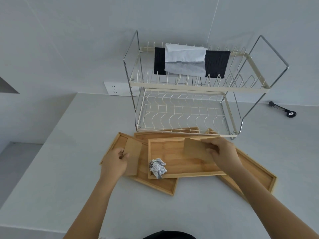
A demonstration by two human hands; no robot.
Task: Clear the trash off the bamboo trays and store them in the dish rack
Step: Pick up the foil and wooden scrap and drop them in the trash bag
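Both forearms reach up from the bottom edge of the frame over the pale table (51,169), the left hand (114,163) pinching a brown card piece (132,156) at centre left and the right hand (222,152) clamped on a second card piece (195,149) just right of centre. Beneath them several bamboo trays (181,163) lie overlapped, their exact number hard to tell since hands, cards and the dish rack (186,111) cover parts; a crumpled paper ball (158,168) sits in the top tray's lower left corner. Upper rack tier holds folded black and white cloths (186,61), mid-frame top.
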